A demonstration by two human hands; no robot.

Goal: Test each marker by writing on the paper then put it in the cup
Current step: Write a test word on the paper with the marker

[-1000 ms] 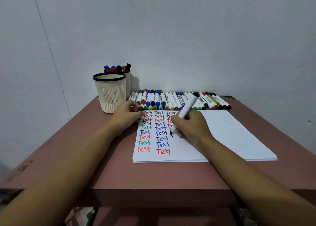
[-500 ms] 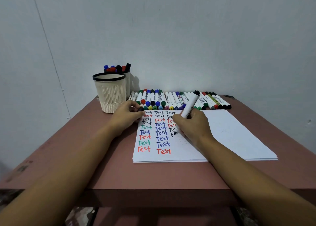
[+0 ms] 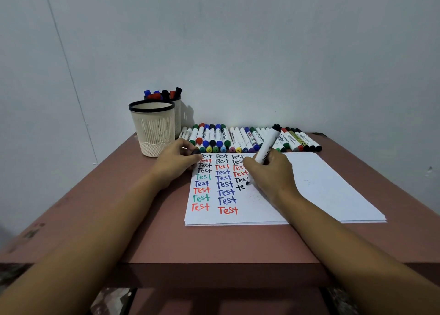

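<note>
My right hand [image 3: 269, 174] grips a white black-ink marker [image 3: 267, 145], its tip touching the paper [image 3: 321, 190] beside a fresh black "te" in the third column. Rows of "Test" in black, red, green and blue fill the sheet's left part. At the paper's top left corner my left hand [image 3: 177, 161] rests, its fingers closed on a black marker cap [image 3: 195, 152]. A cream cup [image 3: 152, 129] with a black rim stands left of the paper; its inside is hidden. Behind it a second cup [image 3: 177, 114] holds several markers.
A long row of capped markers [image 3: 238, 139] lies along the wall behind the paper. The brown table [image 3: 107, 207] ends at a front edge near my forearms. A grey wall closes the back and left sides.
My right hand has shifted slightly right while writing; the black stroke on the third column's lowest line has grown from a "T" into "te". My left hand has stayed put.
</note>
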